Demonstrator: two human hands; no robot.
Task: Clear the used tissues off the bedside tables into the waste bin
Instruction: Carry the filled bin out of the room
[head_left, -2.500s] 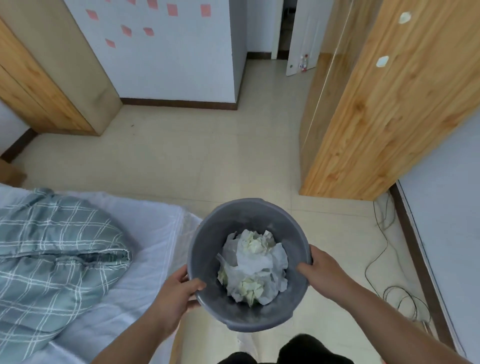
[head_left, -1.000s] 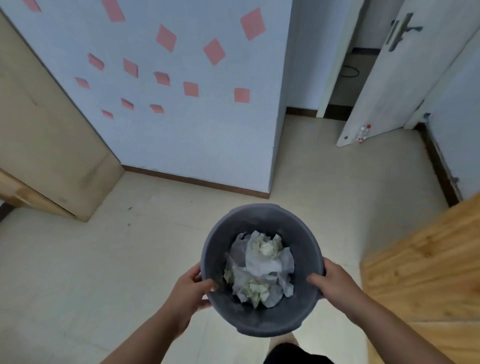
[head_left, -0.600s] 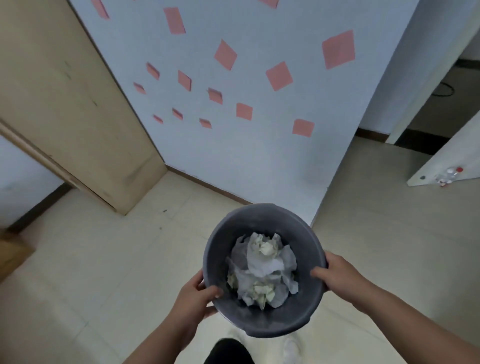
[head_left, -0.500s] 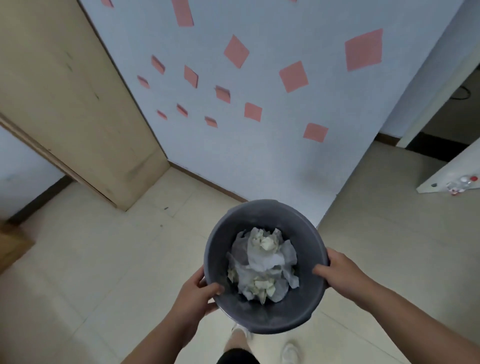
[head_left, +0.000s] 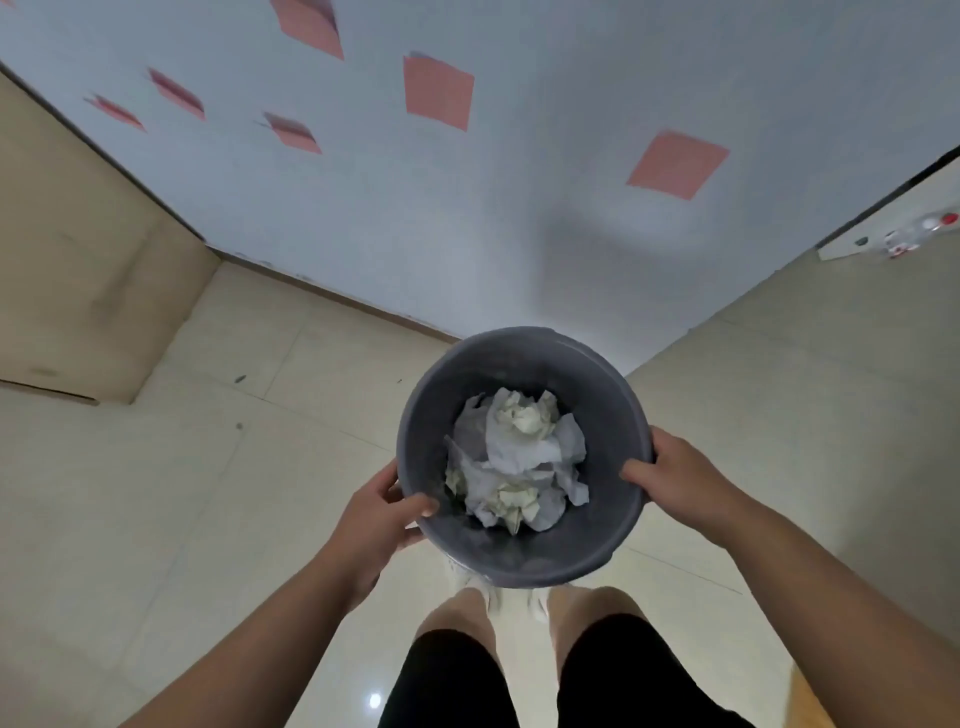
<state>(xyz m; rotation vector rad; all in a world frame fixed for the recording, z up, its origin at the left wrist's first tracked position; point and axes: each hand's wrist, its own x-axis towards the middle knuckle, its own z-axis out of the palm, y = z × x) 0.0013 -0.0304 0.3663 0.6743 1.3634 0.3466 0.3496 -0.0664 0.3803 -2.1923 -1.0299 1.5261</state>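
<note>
Grey waste bin (head_left: 519, 551), crumpled tissues (head_left: 514, 457) inside

A home interior: cream floor tiles (head_left: 156, 493), pale wall (head_left: 519, 218) with pink paper squares (head_left: 439, 93), light wooden furniture panel (head_left: 78, 249).

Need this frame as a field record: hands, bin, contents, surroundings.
left hand: grips the left rim of the waste bin, thumb inside the wall
right hand: grips the right rim, thumb over the edge
waste bin: grey, round, upright, carried in front of the person's legs
tissues: crumpled white pile at the bin's bottom
wall: pale, with pink squares, right ahead
floor: cream tiles
bedside tables: not in view
</note>
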